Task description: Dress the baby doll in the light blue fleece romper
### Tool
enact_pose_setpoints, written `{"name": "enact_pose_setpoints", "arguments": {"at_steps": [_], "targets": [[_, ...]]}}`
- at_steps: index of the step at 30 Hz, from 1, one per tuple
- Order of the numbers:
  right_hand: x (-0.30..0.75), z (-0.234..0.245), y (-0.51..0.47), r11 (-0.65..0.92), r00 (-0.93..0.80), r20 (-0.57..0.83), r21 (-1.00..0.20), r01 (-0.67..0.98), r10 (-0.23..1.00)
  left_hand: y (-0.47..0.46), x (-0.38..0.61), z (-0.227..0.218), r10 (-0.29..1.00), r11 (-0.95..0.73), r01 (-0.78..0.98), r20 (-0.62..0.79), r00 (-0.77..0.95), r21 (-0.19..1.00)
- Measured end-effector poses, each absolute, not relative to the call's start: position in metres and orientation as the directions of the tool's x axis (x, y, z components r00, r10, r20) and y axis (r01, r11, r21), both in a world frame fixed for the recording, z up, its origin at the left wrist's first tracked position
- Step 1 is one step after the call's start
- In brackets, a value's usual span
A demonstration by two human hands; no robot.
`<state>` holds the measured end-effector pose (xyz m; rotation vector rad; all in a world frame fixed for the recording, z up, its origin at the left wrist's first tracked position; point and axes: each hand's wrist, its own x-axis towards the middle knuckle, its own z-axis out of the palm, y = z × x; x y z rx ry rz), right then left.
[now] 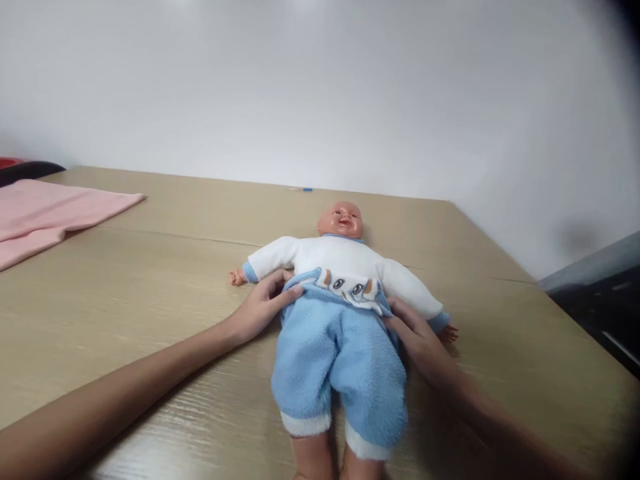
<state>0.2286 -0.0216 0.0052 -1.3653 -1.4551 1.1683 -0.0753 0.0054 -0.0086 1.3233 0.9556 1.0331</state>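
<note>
A baby doll (336, 248) lies on its back on the table, head away from me and arms spread out. It wears a white top with blue cuffs and fluffy blue overalls (307, 340) with white leg hems. The overalls' bib, with an animal face (349, 288) on it, lies bunched and folded across the belly. My left hand (263, 303) pinches the overalls at the waist on the left side. On the other side, my right hand (417, 337) has its fingers closed on the edge of the cloth, the tips partly hidden. The doll's feet are out of frame.
A pink cloth (55, 207) lies at the table's left edge. Near the far edge is a small blue-ended stick-like object (306, 189). The wooden table (165, 293) reaches to a white wall (320, 93). Beyond its right edge stands something dark (615, 293).
</note>
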Motion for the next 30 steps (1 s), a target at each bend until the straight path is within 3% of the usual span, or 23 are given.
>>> {"name": "enact_pose_setpoints", "arguments": {"at_steps": [2,7,11,14,17,19,21,23,26,30], "targets": [[0.231,0.004,-0.031,-0.117,-0.088,-0.135,-0.976,0.184,0.987,0.001,-0.075,-0.007,0.948,0.008,-0.081,0.018,0.318,0.997],[0.228,0.000,-0.033,-0.365,-0.042,-0.363,-0.915,-0.174,0.931,0.002,-0.068,-0.011,0.938,0.207,-0.315,-0.096,0.334,0.926],[0.229,0.003,-0.029,-0.367,-0.013,-0.371,-0.912,-0.185,0.928,0.009,-0.069,-0.014,0.937,0.268,-0.367,-0.152,0.316,0.891],[0.233,0.006,-0.029,-0.252,-0.001,-0.252,-0.966,-0.049,0.968,0.010,-0.074,-0.011,0.946,0.164,-0.184,-0.101,0.307,0.969],[0.235,0.004,-0.034,-0.087,-0.014,-0.091,-0.981,0.171,0.996,0.006,-0.081,-0.009,0.945,-0.162,0.193,0.096,0.311,0.968],[0.234,0.000,-0.038,-0.093,0.006,-0.093,-0.987,0.130,0.996,0.002,-0.085,-0.009,0.917,-0.352,0.400,0.225,0.330,0.846],[0.230,-0.004,-0.041,-0.173,0.022,-0.174,-0.984,-0.039,0.984,-0.002,-0.086,-0.010,0.913,-0.383,0.474,0.246,0.326,0.793],[0.225,-0.007,-0.042,-0.241,0.015,-0.247,-0.955,-0.172,0.969,-0.005,-0.083,-0.012,0.935,-0.292,0.390,0.175,0.310,0.873],[0.221,-0.006,-0.041,-0.260,-0.001,-0.266,-0.940,-0.221,0.964,-0.008,-0.076,-0.015,0.956,-0.096,0.087,0.068,0.286,0.991],[0.219,0.002,-0.037,-0.202,-0.009,-0.205,-0.954,-0.222,0.979,-0.005,-0.070,-0.022,0.968,0.066,-0.282,0.008,0.252,0.957]]}}
